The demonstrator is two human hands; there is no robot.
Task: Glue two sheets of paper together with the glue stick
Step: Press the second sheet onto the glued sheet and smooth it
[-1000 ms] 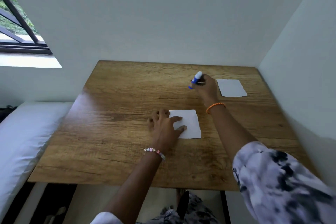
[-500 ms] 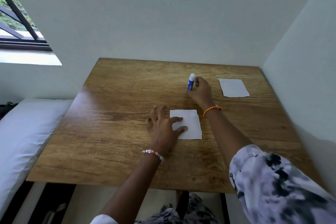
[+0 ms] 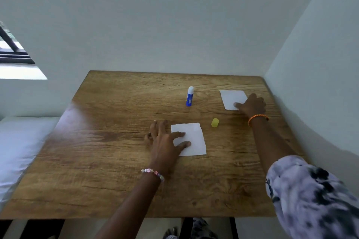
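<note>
A small white sheet (image 3: 193, 138) lies in the middle of the wooden table (image 3: 108, 161). My left hand (image 3: 165, 141) rests flat on its left part, fingers spread. A second white sheet (image 3: 231, 97) lies at the far right. My right hand (image 3: 251, 105) touches its near right corner with the fingertips and holds nothing. The blue glue stick (image 3: 189, 96) stands upright and alone near the back middle, its white tip up. A small yellow cap (image 3: 215, 122) lies on the table between the two sheets.
Walls close the table's back and right sides. A white cushion (image 3: 17, 149) lies beyond the left edge. A window (image 3: 11, 52) is at the upper left.
My right hand set the glue stick upright on the table, let go, and moved right to the far sheet. The yellow cap now shows. My left hand stayed on the near sheet.
</note>
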